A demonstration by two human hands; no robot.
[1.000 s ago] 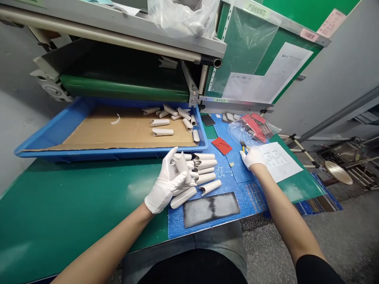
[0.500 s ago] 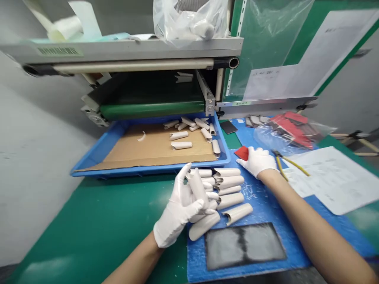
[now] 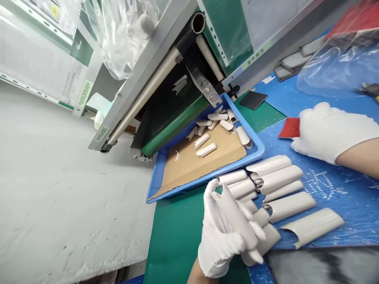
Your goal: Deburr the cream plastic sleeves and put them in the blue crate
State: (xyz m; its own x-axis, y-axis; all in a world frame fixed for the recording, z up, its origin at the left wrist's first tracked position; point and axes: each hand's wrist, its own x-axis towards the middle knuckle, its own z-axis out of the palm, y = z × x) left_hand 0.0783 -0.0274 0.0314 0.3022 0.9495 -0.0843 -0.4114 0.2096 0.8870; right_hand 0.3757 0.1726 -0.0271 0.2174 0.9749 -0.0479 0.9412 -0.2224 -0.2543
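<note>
Upper left of the frame, a printed sheet hangs in a clear sleeve beside a crumpled plastic bag. A grey steel machine frame slants across the top middle in front of me, with a green roller beneath it. Mid-frame, a blue tray lined with cardboard sits on my green bench. Toward the upper right I see a dark square tile, grey tiles and a clear bag with red inside, and a blue mat spreads along the right

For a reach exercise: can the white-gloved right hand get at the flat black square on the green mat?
Probably yes: the white-gloved right hand is close to the flat black square, with only a flat red sheet between, low enough to pass over.
</note>
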